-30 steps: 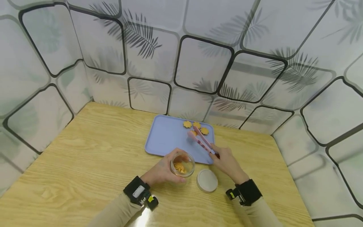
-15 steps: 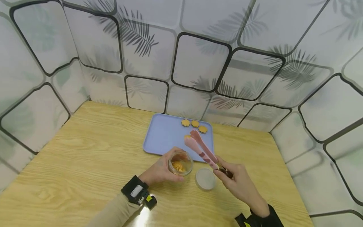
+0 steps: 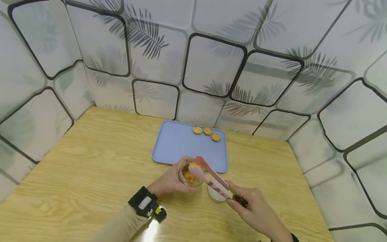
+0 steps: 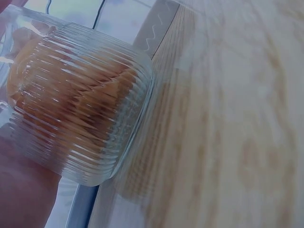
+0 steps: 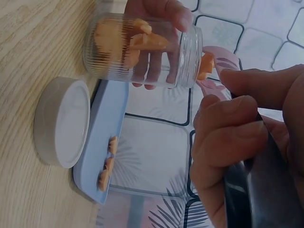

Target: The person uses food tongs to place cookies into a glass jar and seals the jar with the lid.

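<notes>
has just raised one small orange, flower-shaped biscuit [image 5: 205,65] off the pale blue, rounded rectangular tray [image 3: 181,148] and brought it to the mouth of the clear, ribbed glass jar [image 5: 190,57]. pinches it between the tips of the pink-armed, dark-handled tongs [image 3: 214,174], not yet released; cannot tell whether touching the rim. with the right hand [image 3: 255,208], curls bent fingers round the handle, squeezing the tongs nearly closed; with the left hand [image 3: 169,181], clasps the jar, fingers wrapped round its side. leaves three matching biscuits [image 3: 207,131] near the tray's far right corner, and shows several loose biscuits [image 5: 108,42] already inside the jar. judging by this, past the picking-up and into the placing, short only of the letting-go. reaches across the off-white round lid [image 5: 73,123], left lying on the light wood-grain table [image 3: 90,161].
</notes>
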`<action>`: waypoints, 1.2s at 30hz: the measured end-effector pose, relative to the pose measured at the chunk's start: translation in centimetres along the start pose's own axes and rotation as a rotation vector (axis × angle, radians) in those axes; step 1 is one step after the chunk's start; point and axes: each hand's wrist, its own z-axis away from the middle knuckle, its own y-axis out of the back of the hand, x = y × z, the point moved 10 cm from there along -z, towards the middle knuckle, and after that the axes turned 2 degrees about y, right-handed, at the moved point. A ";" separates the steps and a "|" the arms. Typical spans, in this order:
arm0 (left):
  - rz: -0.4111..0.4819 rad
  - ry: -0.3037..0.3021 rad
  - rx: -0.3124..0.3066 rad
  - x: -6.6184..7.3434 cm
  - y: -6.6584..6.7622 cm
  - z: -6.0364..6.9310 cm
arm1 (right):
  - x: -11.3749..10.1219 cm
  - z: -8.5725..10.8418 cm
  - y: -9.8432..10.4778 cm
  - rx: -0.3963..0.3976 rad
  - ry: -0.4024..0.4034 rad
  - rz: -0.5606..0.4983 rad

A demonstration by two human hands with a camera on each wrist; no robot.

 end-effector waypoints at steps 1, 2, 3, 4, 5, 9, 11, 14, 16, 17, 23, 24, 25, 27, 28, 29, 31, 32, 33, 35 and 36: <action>0.000 -0.003 0.000 0.0 0.0 0.0 | 0.0 0.0 0.0 0.000 -0.002 0.008; -0.001 -0.007 0.000 0.1 0.1 0.0 | 0.1 0.1 -0.1 0.000 -0.004 0.016; -0.002 -0.014 -0.003 0.1 0.1 0.0 | 0.1 0.1 -0.1 -0.001 -0.007 0.021; -0.003 -0.021 -0.004 0.2 0.1 0.0 | 0.1 0.1 -0.1 0.000 -0.008 0.030; -0.005 -0.027 -0.005 0.2 0.1 0.0 | 0.1 0.2 -0.1 -0.001 -0.007 0.037; -0.009 -0.031 -0.006 0.2 0.1 -0.1 | -0.3 0.2 -0.1 0.005 0.020 0.092; -0.008 -0.017 -0.006 0.2 0.1 0.0 | -0.6 0.2 -0.1 0.011 0.043 0.127; -0.012 -0.005 -0.008 0.2 0.1 0.0 | -1.0 0.2 -0.1 0.017 0.070 0.167; -0.015 -0.005 -0.007 0.2 0.1 0.0 | -1.1 0.1 -0.1 0.010 0.070 0.176; -0.020 -0.016 -0.006 0.3 0.1 0.0 | -1.1 0.1 -0.1 0.006 0.067 0.178; -0.048 -0.046 0.005 0.3 0.1 0.1 | -0.5 -0.3 1.1 0.032 0.036 0.131; -0.051 -0.043 0.007 0.2 0.1 0.2 | -0.1 -0.5 1.5 0.056 0.033 0.134; -0.054 -0.040 0.009 0.2 0.1 0.2 | 0.5 -0.9 2.0 0.084 0.024 0.152; -0.060 -0.031 0.016 0.1 0.2 0.4 | 2.1 -1.8 2.9 0.140 -0.015 0.213; -0.061 -0.028 0.019 0.1 0.2 0.4 | 3.1 -2.5 3.2 0.160 -0.043 0.249; -0.061 -0.028 0.021 0.1 0.3 0.4 | 4.3 -3.2 3.6 0.172 -0.075 0.281; -0.057 -0.027 0.024 0.2 0.4 0.3 | 6.9 -4.7 3.9 0.174 -0.148 0.338; -0.056 -0.026 0.026 0.2 0.4 0.2 | 8.1 -5.4 4.0 0.166 -0.183 0.355; -0.051 -0.027 0.026 0.3 0.4 0.1 | 9.3 -6.1 4.1 0.158 -0.209 0.369; -0.049 -0.030 0.024 0.3 0.3 0.0 | 11.5 -7.3 4.0 0.135 -0.257 0.380; -0.047 -0.030 0.022 0.3 0.2 0.0 | 12.4 -7.7 4.0 0.126 -0.279 0.382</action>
